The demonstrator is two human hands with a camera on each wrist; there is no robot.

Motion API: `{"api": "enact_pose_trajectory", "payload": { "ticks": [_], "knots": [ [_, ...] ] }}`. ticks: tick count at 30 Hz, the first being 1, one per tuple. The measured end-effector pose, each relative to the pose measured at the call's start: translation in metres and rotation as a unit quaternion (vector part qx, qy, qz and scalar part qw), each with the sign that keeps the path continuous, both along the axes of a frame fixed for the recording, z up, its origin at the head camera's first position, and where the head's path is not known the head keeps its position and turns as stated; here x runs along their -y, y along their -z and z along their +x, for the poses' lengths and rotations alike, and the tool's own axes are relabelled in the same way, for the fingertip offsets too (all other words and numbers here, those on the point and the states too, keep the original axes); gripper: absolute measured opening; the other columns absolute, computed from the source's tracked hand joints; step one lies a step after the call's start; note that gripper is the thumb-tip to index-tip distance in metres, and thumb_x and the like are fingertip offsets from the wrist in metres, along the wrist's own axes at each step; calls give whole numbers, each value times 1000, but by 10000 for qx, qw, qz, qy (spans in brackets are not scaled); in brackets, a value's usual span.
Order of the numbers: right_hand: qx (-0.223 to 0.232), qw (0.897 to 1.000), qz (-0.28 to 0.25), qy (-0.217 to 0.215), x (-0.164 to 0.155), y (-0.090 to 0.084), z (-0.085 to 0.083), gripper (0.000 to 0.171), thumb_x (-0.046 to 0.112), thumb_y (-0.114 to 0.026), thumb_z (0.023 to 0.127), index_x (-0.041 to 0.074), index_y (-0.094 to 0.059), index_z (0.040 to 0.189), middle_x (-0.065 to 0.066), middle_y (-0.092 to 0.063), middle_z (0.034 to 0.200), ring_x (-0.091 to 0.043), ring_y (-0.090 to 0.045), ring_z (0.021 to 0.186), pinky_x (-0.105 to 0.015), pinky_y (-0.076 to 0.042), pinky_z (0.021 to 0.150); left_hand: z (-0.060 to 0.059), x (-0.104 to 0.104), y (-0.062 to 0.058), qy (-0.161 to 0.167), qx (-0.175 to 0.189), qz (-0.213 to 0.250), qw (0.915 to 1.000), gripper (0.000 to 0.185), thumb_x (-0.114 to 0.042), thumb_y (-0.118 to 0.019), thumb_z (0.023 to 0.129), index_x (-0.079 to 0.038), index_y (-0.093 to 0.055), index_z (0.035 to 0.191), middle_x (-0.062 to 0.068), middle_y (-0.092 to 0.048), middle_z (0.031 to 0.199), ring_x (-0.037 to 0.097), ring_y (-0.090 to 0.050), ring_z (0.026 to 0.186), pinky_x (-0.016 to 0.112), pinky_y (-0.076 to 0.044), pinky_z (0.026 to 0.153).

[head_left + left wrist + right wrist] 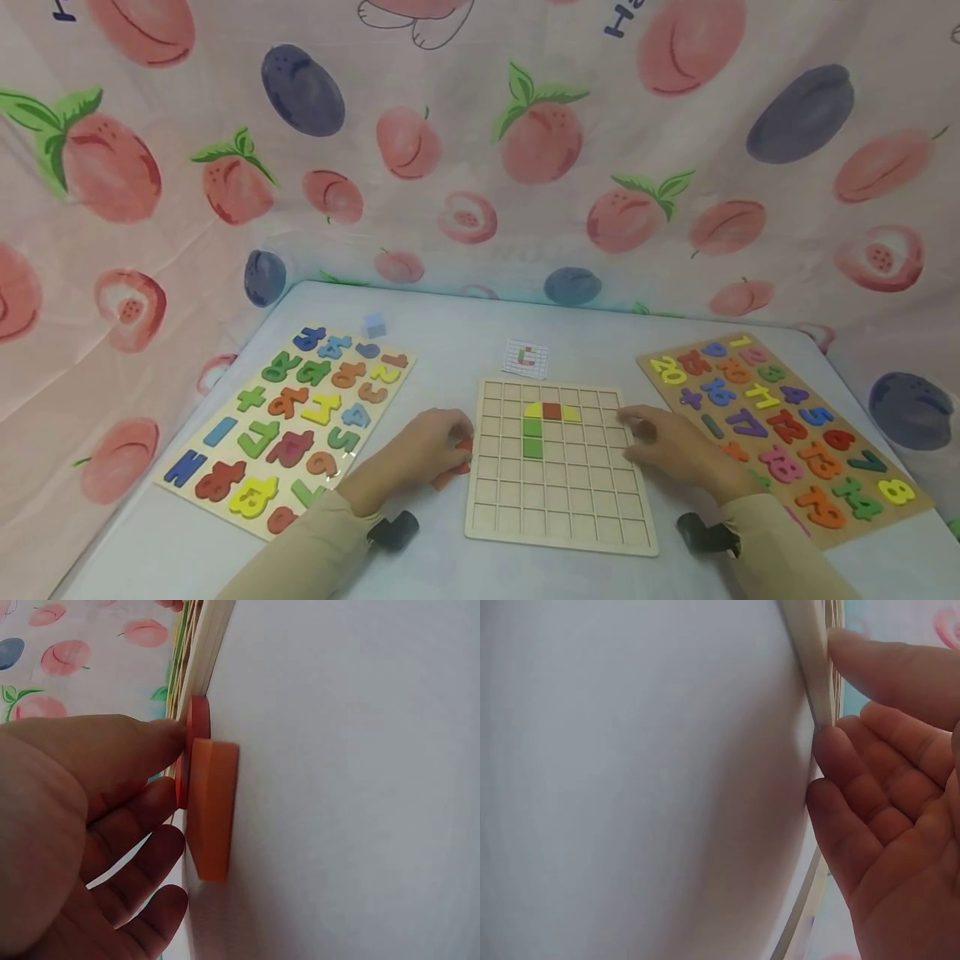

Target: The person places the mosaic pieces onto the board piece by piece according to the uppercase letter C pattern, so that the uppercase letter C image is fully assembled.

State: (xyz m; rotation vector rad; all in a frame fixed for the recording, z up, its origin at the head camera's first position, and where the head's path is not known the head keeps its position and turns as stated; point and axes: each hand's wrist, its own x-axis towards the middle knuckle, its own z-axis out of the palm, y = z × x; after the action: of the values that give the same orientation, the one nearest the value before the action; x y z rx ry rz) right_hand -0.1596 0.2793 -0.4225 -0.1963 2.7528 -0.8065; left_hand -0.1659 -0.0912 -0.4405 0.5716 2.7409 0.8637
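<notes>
Your left hand (429,450), fingers loosely extended, is touching the red and orange wooden tiles (210,802) beside the gridded wooden board (558,492); your right hand (667,446), open, is steadying its edge. Five tiles (542,427) are sitting placed, most cells remaining.

the pale wooden grid board (558,517) looks matt and smooth, the orange block (212,810) at its nine o'clock matt painted wood, on a smooth matt white table (450,342) before printed cloth (480,150).

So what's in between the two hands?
The wooden grid board lies between the left hand and the right hand, as the head view shows. A few coloured tiles sit in it.
</notes>
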Motion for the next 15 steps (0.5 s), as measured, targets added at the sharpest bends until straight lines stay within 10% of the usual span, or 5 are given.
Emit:
{"api": "enact_pose_trajectory", "payload": {
  "ticks": [15],
  "knots": [
    [187, 9998, 8, 85, -1, 0, 1, 63, 25, -77, 86, 9, -54, 142, -20, -57, 137, -44, -47, 131, -64, -36, 103, 1, -1, 0, 102, 44, 98, 9999, 22, -10, -73, 88, -11, -67, 109, -3, -66, 98, 14, -59, 90, 37, -53, 85]
  ]
}}
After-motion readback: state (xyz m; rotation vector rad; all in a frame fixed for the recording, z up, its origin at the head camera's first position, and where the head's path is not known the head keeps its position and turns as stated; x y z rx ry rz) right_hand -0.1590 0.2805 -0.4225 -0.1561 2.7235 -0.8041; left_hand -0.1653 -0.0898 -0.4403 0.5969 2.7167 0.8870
